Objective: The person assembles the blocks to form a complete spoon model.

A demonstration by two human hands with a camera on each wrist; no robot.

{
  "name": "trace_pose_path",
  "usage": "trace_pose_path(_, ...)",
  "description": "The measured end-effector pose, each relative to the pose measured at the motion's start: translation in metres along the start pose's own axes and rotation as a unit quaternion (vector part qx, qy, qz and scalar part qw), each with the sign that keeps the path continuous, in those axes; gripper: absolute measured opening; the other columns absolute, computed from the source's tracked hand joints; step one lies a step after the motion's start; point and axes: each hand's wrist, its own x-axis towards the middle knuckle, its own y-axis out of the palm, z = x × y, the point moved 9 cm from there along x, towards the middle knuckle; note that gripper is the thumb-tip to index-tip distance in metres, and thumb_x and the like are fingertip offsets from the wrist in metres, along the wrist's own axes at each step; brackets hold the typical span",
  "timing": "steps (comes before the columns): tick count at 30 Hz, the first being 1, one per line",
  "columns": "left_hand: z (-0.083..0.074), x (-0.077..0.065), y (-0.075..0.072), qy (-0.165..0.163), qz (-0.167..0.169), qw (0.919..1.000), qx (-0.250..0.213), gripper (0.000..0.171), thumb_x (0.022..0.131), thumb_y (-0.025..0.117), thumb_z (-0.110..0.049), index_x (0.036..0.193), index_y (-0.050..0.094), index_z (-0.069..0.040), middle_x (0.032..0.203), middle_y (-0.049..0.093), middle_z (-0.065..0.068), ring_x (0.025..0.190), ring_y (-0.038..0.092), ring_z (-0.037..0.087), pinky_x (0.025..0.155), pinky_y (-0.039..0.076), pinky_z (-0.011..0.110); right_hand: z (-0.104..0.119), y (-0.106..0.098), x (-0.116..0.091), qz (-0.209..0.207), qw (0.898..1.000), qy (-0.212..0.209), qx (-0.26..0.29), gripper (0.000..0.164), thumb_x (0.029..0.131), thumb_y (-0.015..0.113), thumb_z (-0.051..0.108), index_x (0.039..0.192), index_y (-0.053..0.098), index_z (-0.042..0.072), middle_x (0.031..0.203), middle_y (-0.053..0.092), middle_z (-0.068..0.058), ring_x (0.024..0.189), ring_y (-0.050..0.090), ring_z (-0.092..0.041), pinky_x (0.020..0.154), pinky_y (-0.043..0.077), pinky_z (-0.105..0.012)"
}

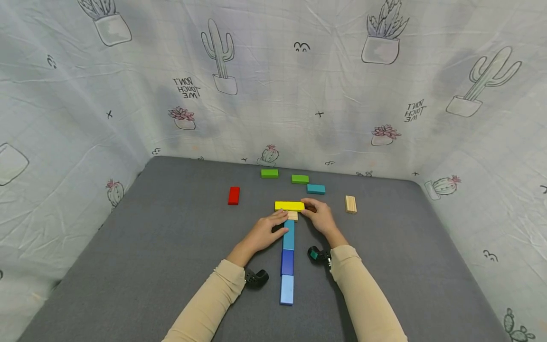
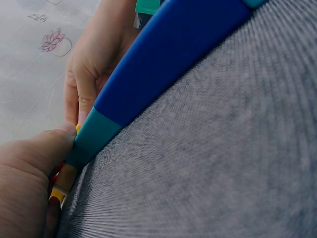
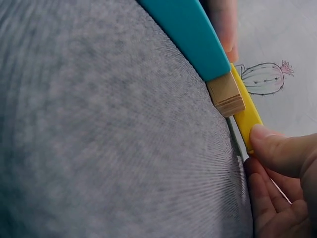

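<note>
In the head view a yellow block (image 1: pixel 287 205) lies crosswise at the far end of a column of blocks. My right hand (image 1: pixel 321 218) pinches the yellow block's right end between thumb and fingers. Below it in the column come a short wooden block (image 1: pixel 293 216), a sky-blue block (image 1: pixel 288 240), a dark blue block (image 1: pixel 287 262) and a light blue block (image 1: pixel 287 289). From the left, my left hand (image 1: pixel 266 232) rests extended fingers at the wooden block, with its thumb against the sky-blue block. In the right wrist view, the yellow block (image 3: pixel 247 111) stands close against the wooden block.
Beyond the column, two green blocks (image 1: pixel 269 174) and a teal block (image 1: pixel 316 189) lie toward the back edge. A red block (image 1: pixel 233 195) is at the left, another wooden block (image 1: pixel 351 204) at the right. Patterned cloth (image 1: pixel 273 95) hangs behind the grey table (image 1: pixel 171 228).
</note>
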Motion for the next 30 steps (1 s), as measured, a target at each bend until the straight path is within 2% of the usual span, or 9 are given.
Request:
trace_pose_path(9, 0.001, -0.0002, -0.0001, 0.001, -0.004, 1.0, 0.002, 0.049, 0.094, 0.059, -0.031, 0.137, 0.051, -0.008, 0.145, 0.046, 0.005, 0.139, 0.036, 0.02, 0.113, 0.033, 0.04, 0.0034, 0.0036, -0.0003, 0.016, 1.0, -0.007, -0.018, 0.037, 0.092, 0.061, 0.009, 0.129, 0.058, 0.007, 0.128, 0.059, -0.015, 0.117, 0.056, -0.03, 0.098, 0.048, -0.045)
trace_pose_path(20, 0.0014, 0.0002, 0.0003, -0.001, -0.004, 1.0, 0.004, 0.05, 0.094, 0.059, -0.031, 0.137, 0.05, -0.008, 0.145, 0.045, 0.005, 0.139, 0.035, 0.02, 0.112, 0.033, 0.04, 0.0006, 0.0042, 0.0006, 0.011, 0.999, -0.013, -0.042, 0.036, 0.092, 0.062, 0.011, 0.127, 0.06, 0.008, 0.129, 0.058, -0.013, 0.117, 0.056, -0.029, 0.098, 0.048, -0.045)
trace_pose_path(30, 0.0012, 0.0002, 0.0004, 0.005, -0.003, 1.0, 0.006, 0.05, 0.094, 0.059, -0.032, 0.137, 0.051, -0.007, 0.145, 0.046, 0.005, 0.139, 0.036, 0.021, 0.112, 0.034, 0.041, 0.0024, 0.0043, -0.0014, 0.013, 0.998, -0.021, -0.051, 0.042, 0.091, 0.064, 0.013, 0.132, 0.057, 0.009, 0.135, 0.055, -0.013, 0.122, 0.053, -0.031, 0.101, 0.045, -0.046)
